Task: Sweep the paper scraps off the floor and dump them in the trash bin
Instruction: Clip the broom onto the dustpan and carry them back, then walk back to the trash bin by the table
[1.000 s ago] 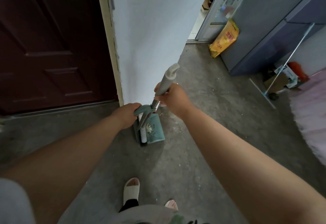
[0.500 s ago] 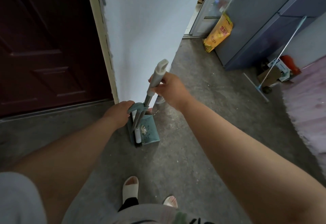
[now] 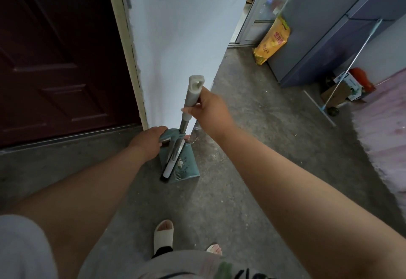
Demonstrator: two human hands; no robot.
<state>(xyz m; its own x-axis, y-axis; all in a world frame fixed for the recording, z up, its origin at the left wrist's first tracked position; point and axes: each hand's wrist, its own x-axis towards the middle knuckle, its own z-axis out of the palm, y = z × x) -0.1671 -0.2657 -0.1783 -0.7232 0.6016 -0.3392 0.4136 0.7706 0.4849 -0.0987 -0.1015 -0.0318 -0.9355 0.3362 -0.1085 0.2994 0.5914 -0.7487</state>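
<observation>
A teal dustpan point(image 3: 186, 168) stands on the concrete floor at the foot of the white wall, with bits of paper scrap point(image 3: 180, 163) in it. My left hand point(image 3: 149, 141) is closed around the dustpan's teal handle point(image 3: 170, 135). A broom point(image 3: 182, 129) with a grey grip, metal shaft and dark bristles rests upright against the dustpan. My right hand point(image 3: 208, 108) grips the broom just below its looped top end. No trash bin is in sight.
A dark door point(image 3: 59, 59) is at left and the white wall point(image 3: 182, 26) straight ahead. A yellow bag point(image 3: 271, 42) leans on a grey cabinet point(image 3: 329, 26). A squeegee mop point(image 3: 342, 68), a cardboard box point(image 3: 337, 94) and pink fabric point(image 3: 386, 129) lie at right. My slippered feet point(image 3: 163, 234) are below.
My right hand has slid up the broom shaft to the grey grip. The left hand stays on the dustpan handle. The view has shifted slightly.
</observation>
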